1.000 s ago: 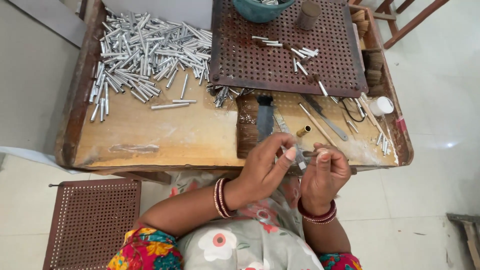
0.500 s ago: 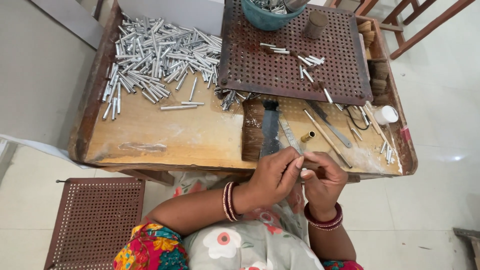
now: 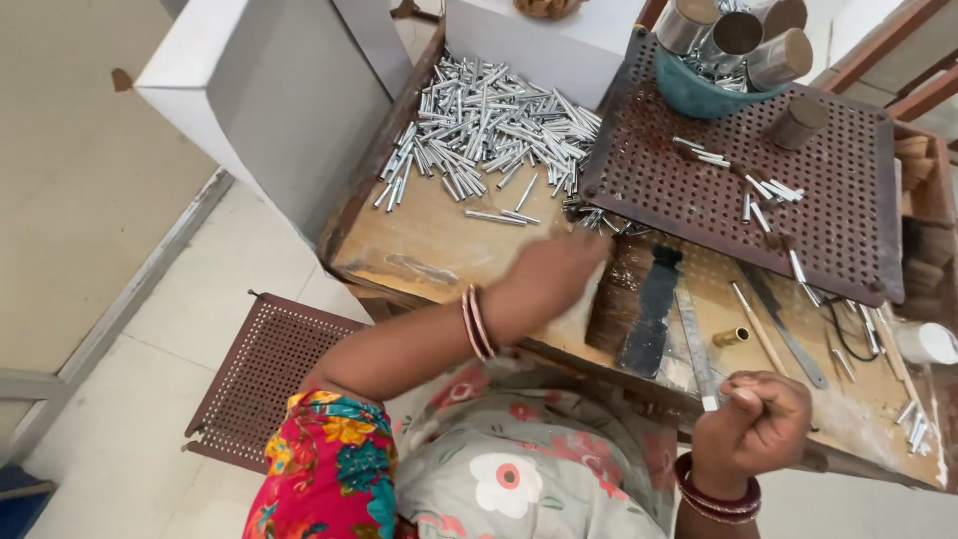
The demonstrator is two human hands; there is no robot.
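left hand gone from meeting the right to reaching, blurred, over counter toward loose metal tubes, grip not readable | right hand closed on small silver piece, near body | perforated tray, dark brush, brass tube beside; path open

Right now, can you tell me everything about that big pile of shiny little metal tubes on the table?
The pile of small silvery metal tubes lies at the far left of the worn wooden worktable, beside the rusty perforated metal tray. The tubes are thin, short and shiny, heaped crisscross with a few strays rolled toward the near side. A white box stands right behind them. The left hand reaches toward the strays; whether it touches any cannot be told.
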